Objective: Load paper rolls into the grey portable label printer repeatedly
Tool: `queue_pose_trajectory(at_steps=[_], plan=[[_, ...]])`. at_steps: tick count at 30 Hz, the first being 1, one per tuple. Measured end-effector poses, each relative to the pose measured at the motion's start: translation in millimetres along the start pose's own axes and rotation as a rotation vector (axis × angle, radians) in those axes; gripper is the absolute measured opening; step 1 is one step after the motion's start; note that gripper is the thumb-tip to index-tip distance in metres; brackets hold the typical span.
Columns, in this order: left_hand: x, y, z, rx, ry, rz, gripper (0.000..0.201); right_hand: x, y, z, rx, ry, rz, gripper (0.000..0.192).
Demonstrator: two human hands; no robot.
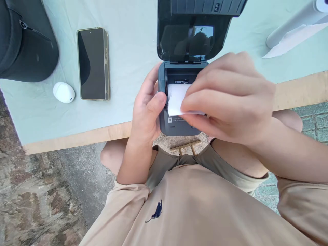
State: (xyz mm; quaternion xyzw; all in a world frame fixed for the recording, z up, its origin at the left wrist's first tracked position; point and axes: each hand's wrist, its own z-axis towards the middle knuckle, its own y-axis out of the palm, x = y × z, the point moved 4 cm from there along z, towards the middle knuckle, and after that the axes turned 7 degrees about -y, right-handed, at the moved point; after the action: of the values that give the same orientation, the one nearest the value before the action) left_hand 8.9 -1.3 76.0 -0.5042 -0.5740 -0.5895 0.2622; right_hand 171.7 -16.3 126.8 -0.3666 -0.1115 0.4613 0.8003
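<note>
Both hands are at a small dark label printer, which sits at the near edge of the table, partly over that edge. The left hand wraps around the printer's left side, with its thumb pressed near the paper. The right hand comes in from the printer's right side, and its fingers pinch the loose end of the white paper roll. The two hands are close together, with only the paper between them.

The printer is open. Its lid stands up behind the open box, and the roll lies inside the box.

Left of the printer, a dark phone lies flat on the pale green cloth. A small white earbud case lies just left of the phone, well apart from the printer. Farther left is a black bag at the table's corner. Far right of the printer is a white roll with a loose sheet.

Between the printer and the phone the cloth is bare, and so is the strip right of the printer along the wooden edge.
</note>
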Motion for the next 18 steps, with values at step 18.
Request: queue_pose_trajectory(at_steps=[18], plan=[[-38, -31.3, 18, -0.101, 0.244, 0.166, 0.091, 32, -17, 4, 0.055, 0.514, 0.503, 0.040]])
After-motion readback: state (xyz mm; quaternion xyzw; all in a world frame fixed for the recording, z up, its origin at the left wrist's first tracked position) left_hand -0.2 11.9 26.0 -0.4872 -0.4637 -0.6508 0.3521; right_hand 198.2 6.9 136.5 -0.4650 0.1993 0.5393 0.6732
